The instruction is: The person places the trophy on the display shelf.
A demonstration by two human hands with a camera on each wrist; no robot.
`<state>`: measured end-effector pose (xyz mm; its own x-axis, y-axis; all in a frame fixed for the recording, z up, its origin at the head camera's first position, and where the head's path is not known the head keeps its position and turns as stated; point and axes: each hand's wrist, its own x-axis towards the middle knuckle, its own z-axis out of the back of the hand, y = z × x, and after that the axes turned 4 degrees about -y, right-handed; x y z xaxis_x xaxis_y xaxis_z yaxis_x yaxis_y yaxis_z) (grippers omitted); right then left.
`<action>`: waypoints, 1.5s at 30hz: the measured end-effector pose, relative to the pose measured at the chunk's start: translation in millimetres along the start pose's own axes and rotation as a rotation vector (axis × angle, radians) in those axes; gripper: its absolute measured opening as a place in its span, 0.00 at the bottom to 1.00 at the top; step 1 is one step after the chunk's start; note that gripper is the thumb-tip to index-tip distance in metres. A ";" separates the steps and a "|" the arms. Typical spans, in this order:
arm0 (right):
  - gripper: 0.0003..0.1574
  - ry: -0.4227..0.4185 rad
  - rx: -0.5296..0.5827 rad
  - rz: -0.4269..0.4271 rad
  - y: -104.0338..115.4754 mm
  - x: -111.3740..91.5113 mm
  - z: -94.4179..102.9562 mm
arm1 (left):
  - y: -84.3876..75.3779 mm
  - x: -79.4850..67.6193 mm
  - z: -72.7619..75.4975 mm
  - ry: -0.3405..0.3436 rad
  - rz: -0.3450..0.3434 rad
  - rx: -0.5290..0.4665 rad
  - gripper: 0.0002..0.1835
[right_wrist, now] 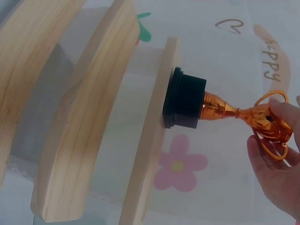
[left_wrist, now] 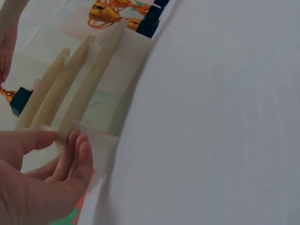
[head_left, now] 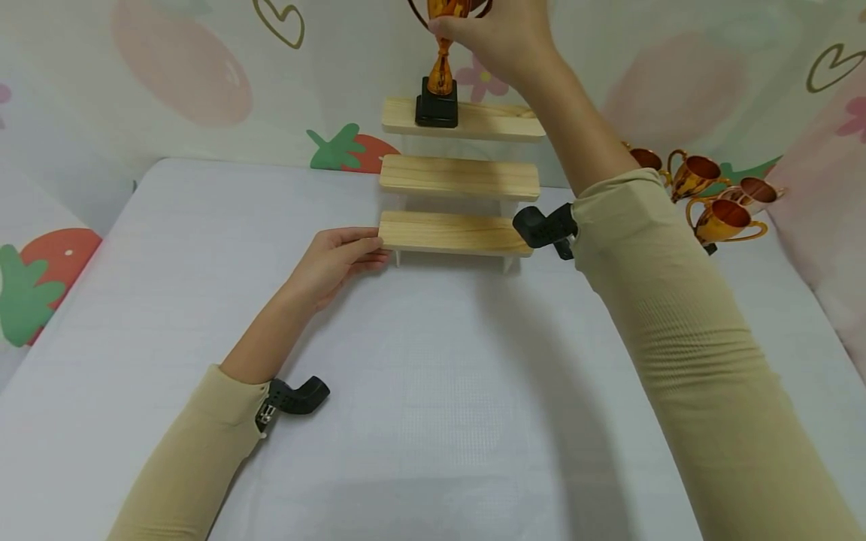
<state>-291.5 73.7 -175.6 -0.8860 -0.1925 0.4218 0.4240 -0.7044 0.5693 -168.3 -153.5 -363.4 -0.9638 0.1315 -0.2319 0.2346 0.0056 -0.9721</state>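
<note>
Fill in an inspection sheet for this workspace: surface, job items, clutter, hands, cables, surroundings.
Surface: white cloth, shadows across it.
Job items: three wooden shelves in rising steps, the top shelf at the back; one gold trophy, upright, its black base at the top shelf and apparently touching it; more trophies grouped to the right, partly hidden by the sleeve.
Clutter: nothing seen.
Hands: right hand grips the gold trophy's cup; left hand pinches the left end of the lowest shelf.
Cables: nothing seen.
Surroundings: pale wall printed with strawberries, flowers and hearts.
</note>
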 end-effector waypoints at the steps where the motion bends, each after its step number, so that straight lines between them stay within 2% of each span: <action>1: 0.31 0.000 0.003 0.003 -0.1 -0.1 -0.2 | -0.1 0.0 -0.2 0.001 -0.001 -0.001 0.24; 10: 0.36 0.027 0.024 -0.021 2.4 0.1 -2.7 | -1.2 -0.6 0.2 0.004 -0.003 -0.016 0.24; 17: 0.38 0.032 0.010 -0.009 3.8 -0.5 -3.5 | -0.3 -0.1 0.2 0.007 -0.007 -0.004 0.24; 30: 0.34 0.006 0.017 0.002 2.9 -1.7 -7.7 | -1.2 0.6 0.7 0.004 -0.002 -0.008 0.24; 38: 0.35 -0.004 0.053 0.027 -0.3 -3.7 -7.1 | -2.4 -1.2 -0.2 0.007 -0.007 -0.012 0.24; 45: 0.36 -0.023 0.112 -0.005 -5.2 -6.7 -0.3 | -2.4 -0.2 -0.2 -0.001 -0.002 0.004 0.23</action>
<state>-287.8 78.4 -181.6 -0.8844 -0.1724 0.4338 0.4388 -0.6240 0.6466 -168.7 -153.3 -361.1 -0.9645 0.1303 -0.2296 0.2318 0.0020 -0.9728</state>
